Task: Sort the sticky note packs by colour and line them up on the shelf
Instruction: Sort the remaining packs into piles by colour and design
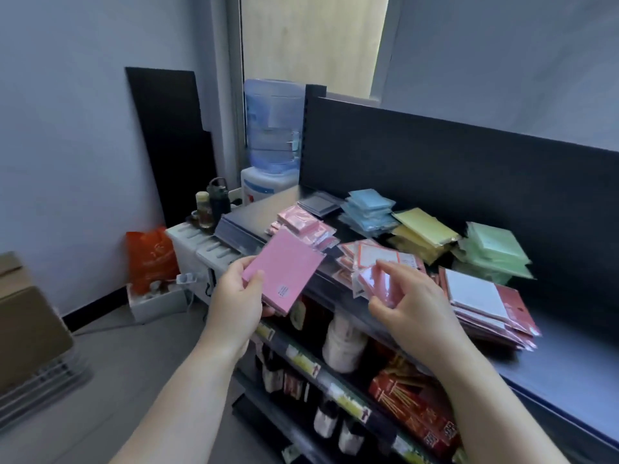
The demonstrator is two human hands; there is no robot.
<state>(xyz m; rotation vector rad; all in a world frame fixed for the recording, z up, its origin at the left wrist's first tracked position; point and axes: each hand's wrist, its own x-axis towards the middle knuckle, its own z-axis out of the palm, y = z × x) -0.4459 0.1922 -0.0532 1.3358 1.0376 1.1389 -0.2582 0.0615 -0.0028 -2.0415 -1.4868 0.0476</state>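
My left hand [239,293] grips a large pink sticky note pack [284,271] by its lower left corner, held in front of the shelf's edge. My right hand [407,296] pinches a smaller pink pack [382,283] in clear wrap, just above a loose heap of red-bordered packs [368,254]. On the dark top shelf [569,356] lie piles by colour: pink [306,226], grey [320,204], blue [368,209], yellow [423,234], green [492,251] and a red-and-white stack [485,306].
A tall dark back panel [469,162] closes the shelf behind the piles. Lower shelves [335,380] hold bottles and red boxes. To the left stand a water dispenser [271,135], a white unit with bottles [209,209], an orange bag [150,256] and cardboard boxes [30,329].
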